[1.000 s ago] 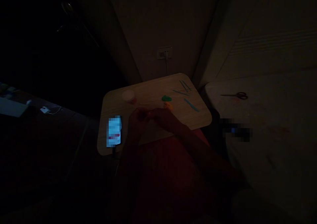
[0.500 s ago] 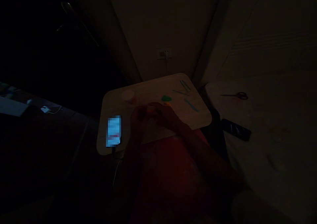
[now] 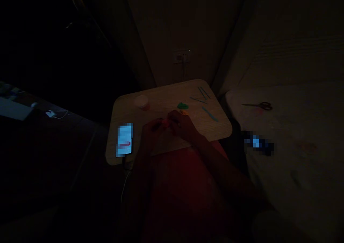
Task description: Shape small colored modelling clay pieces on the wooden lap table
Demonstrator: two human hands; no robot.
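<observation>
In dim light both my hands meet above the front half of a small wooden table (image 3: 161, 96). Between the fingertips is a small pinkish-red piece (image 3: 166, 122) that looks like soft modelling clay. My left hand (image 3: 152, 130) pinches it from the left. My right hand (image 3: 180, 124), fingers bent, grips it from the other side. Just beyond the right hand lie a green lump (image 3: 183, 106) and a yellow-orange piece (image 3: 184, 112). Several thin blue sticks (image 3: 210, 114) are spread at the table's right. A tub with a pale lid (image 3: 141, 101) stands at the back left.
A lit phone (image 3: 124, 140) with a cable lies at the table's left edge. On the pale surface to the right are scissors (image 3: 259, 105) and a second phone (image 3: 258, 142). A wall socket (image 3: 182, 56) with a plug is behind the table.
My hands have drawn slightly apart at the fingertips, and the pinkish-red piece shows more clearly. The right-hand phone's screen has lit up. The view has shifted a little.
</observation>
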